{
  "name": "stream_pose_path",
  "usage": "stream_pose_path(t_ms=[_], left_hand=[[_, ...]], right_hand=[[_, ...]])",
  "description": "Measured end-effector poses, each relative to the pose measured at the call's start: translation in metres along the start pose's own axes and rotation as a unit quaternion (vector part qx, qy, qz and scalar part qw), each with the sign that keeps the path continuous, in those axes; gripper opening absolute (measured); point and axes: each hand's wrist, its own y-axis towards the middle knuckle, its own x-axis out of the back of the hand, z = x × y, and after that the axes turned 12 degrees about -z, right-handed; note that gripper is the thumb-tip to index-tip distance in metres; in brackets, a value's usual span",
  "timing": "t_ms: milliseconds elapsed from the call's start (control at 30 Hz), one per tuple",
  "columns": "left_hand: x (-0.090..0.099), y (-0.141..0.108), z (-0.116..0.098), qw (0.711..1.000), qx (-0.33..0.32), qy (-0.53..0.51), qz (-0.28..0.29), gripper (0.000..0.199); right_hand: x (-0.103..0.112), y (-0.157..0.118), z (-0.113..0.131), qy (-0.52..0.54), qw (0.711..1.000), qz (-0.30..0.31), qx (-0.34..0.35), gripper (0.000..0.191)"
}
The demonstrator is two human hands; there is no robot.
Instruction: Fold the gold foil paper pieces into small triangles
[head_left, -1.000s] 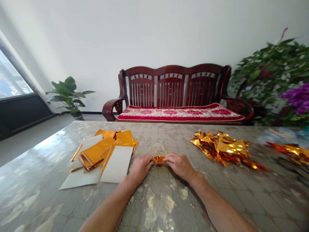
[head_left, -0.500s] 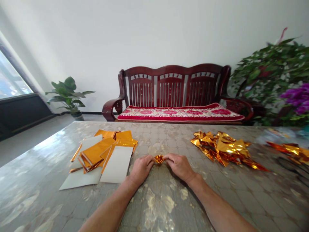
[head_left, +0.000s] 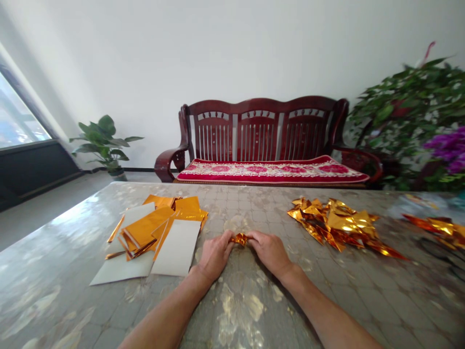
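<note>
Apparently midway, left hand (head_left: 214, 252) and right hand (head_left: 271, 252) pinch a folded gold-foil piece (head_left: 240, 239) at lower centre; shaped foil pieces (head_left: 347, 223) lie lower right, unworked gold-foil sheets (head_left: 147, 226) lower left

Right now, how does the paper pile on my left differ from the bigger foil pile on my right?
The paper pile is mostly flat sheets; the foil pile is a jumble of pointed, folded pieces. The paper pile shows pale faces as well as gold; the foil pile looks gold to orange. The paper pile is nearer the left hand, the foil pile the right hand. Both lie on the table.
</note>
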Motion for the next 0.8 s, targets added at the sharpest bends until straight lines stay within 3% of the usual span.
stream_pose_path(t_ms=[200,400,800], left_hand=[[0.002,0.002,-0.006,0.997,0.04,0.063,0.017,0.02],[0.002,0.003,-0.007,0.993,0.011,0.115,0.027,0.021],[-0.008,-0.001,-0.012,0.995,-0.023,0.09,0.029,0.024]], right_hand=[[-0.005,-0.003,0.002,0.006,1.0,-0.008,0.024,0.02],[-0.011,-0.003,0.002,0.02,0.999,-0.023,0.039,0.022],[-0.008,-0.006,0.013,-0.029,0.999,-0.034,0.028,0.021]])
